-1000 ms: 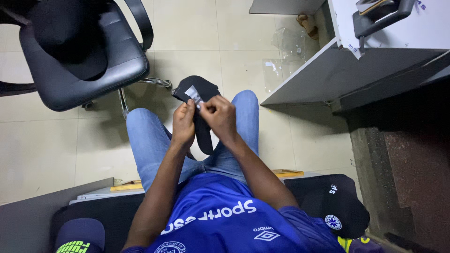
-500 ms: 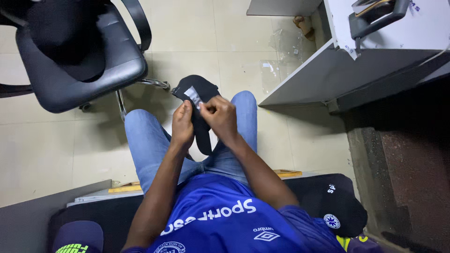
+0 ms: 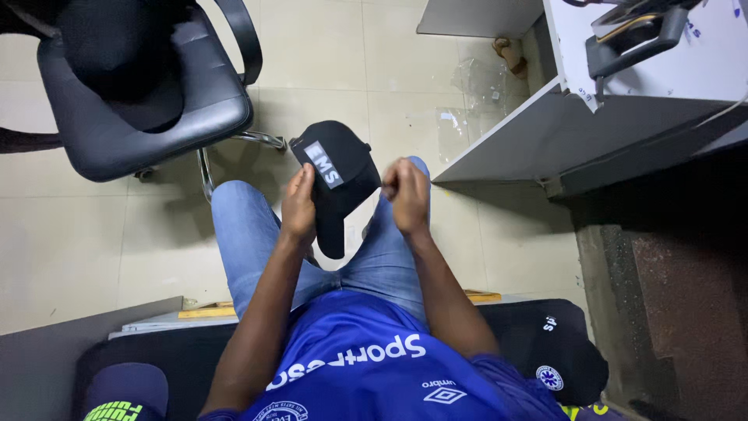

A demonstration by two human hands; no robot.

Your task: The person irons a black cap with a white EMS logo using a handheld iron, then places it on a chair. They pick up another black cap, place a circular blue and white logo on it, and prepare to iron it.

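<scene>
Fingers of the left hand pinched the black cap over the lap, the right hand curled shut just at its three o'clock, apart; light and soft-crowned, it seemed best gripped by the stiffer brim.

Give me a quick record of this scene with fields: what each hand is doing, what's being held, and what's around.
Left hand: left hand grips the black cap at its side
Right hand: right hand closed beside the cap's edge; contact unclear
Cap: black, pale patch on front, over the lap
Seat nearby: black office chair, dark cloth on it
Right side: grey cabinet
Floor: pale tiles
</scene>
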